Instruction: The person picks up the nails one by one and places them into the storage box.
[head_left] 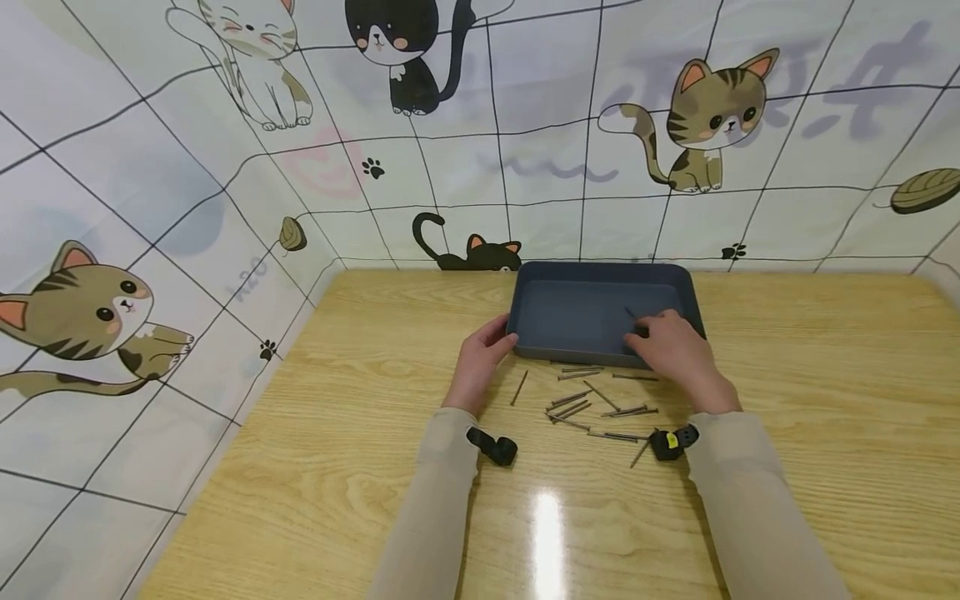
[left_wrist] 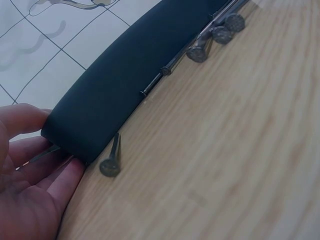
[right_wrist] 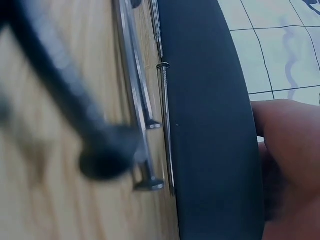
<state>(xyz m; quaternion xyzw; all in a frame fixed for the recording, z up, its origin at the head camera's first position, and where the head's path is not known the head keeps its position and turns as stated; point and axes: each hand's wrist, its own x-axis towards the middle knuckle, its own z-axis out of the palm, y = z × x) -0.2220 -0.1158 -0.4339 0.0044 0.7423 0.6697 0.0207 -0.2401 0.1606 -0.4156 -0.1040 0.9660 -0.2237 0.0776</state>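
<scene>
A shallow dark blue-grey tray [head_left: 570, 360] stands at the back of the wooden table. At its near left corner my left hand [head_left: 480, 358] grips the tray, thumb by the rim and fingers along the outer side. Over the tray's right part, my right hand [head_left: 675, 350] pinches a nail [head_left: 630, 313], whose thin end shows beyond the fingers. The right wrist view hides those fingertips behind the tray wall [right_wrist: 210, 120]. Several loose nails [head_left: 570, 410] lie scattered in front of the tray. One nail [left_wrist: 111, 162] lies apart, close to my left hand.
Behind the table [head_left: 360, 333] hangs a white cloth [head_left: 540, 167] with a grid and cartoon cats, and it continues along the left side. A few nails [right_wrist: 166, 125] lie close along the tray's front wall. Small black cameras sit on both wrists.
</scene>
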